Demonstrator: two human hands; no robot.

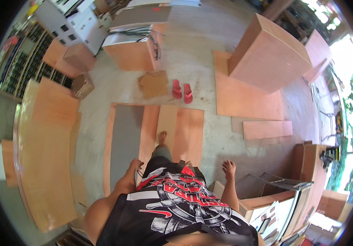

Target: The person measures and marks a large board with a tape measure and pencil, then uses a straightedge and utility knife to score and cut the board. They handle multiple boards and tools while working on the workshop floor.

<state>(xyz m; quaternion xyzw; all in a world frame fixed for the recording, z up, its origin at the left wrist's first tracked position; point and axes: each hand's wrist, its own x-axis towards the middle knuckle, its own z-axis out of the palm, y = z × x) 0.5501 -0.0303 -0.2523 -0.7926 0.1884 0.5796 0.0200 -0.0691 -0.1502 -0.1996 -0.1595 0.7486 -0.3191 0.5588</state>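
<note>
My left hand (135, 164) hangs beside my left hip with its fingers curled. A thin dark thing shows at its fingers, too small to name. On the other side, my right hand (228, 167) is held out from my body above the concrete floor, fingers loosely apart and nothing in them. Below me lie a grey panel (126, 135), a reddish plywood sheet (190, 133) and a narrow light-brown board (167, 119) on top. One bare foot (162, 137) stands on the narrow board. Neither hand touches the panels.
Red slippers (177, 89) and brown cardboard pieces (153, 84) lie ahead. A large wooden box (268, 57) stands on a plywood sheet (242, 104) at the far right. Leftward is a long wrapped panel (47, 164); a cabinet (129, 55) with cables stands at the back.
</note>
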